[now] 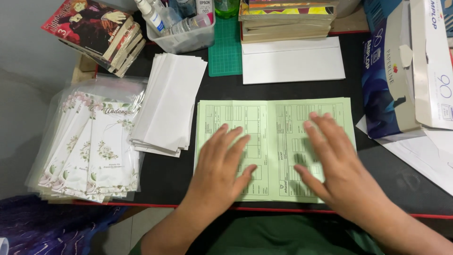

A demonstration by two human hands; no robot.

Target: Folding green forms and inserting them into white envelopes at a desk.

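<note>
A stack of light green printed forms (264,120) lies flat on the black desk (165,174) in front of me. My left hand (222,165) rests palm down on the left half of the stack, fingers spread. My right hand (335,165) lies palm down on the right half, fingers apart and slightly blurred. Neither hand grips anything.
A fanned pile of white envelopes (170,106) lies left of the forms. Floral cards in clear sleeves (94,146) sit at the far left. Behind are a white envelope (292,61), a green cutting mat (226,52), stacked books (285,19), a bottle bin (181,28), comic books (101,33). Paper-ream box (401,71) at right.
</note>
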